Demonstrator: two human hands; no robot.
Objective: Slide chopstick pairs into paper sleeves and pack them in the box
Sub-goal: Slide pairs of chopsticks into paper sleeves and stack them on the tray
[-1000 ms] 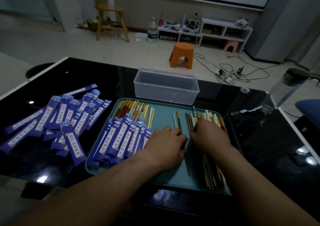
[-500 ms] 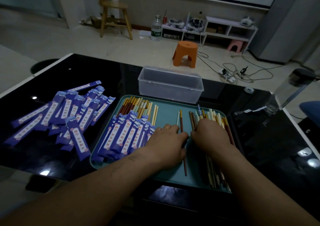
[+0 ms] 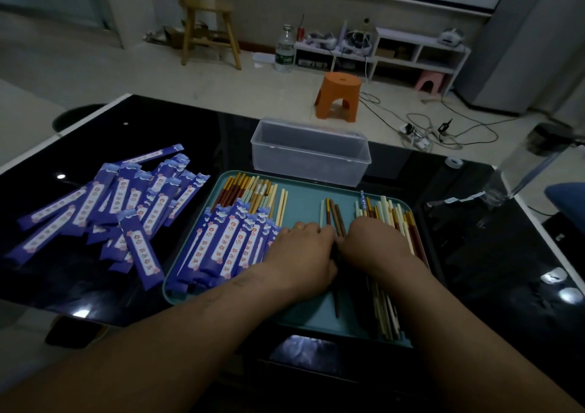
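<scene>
A teal tray [image 3: 305, 199] lies on the black table. Filled purple sleeves [image 3: 231, 243] are stacked on its left side, chopstick ends [image 3: 253, 191] poking out above them. Loose chopsticks [image 3: 391, 216] are piled on its right side. Two brown chopsticks [image 3: 335, 218] and a white chopstick [image 3: 322, 213] lie in the middle. My left hand [image 3: 302, 254] and my right hand [image 3: 372, 243] are palm-down, close together, fingers curled onto the brown chopsticks; the fingertips are hidden. Behind the tray stands the clear plastic box [image 3: 310, 156], holding nothing. Empty purple sleeves [image 3: 126, 210] lie scattered on the left.
A crumpled clear plastic bag [image 3: 519, 175] and a small tape roll [image 3: 454, 161] lie at the table's [image 3: 493, 254] right rear. An orange stool [image 3: 338, 96] and cables are on the floor beyond the far edge.
My right hand has shifted left from the loose pile to meet my left hand. A second brown chopstick now lies beside the first in the middle of the tray.
</scene>
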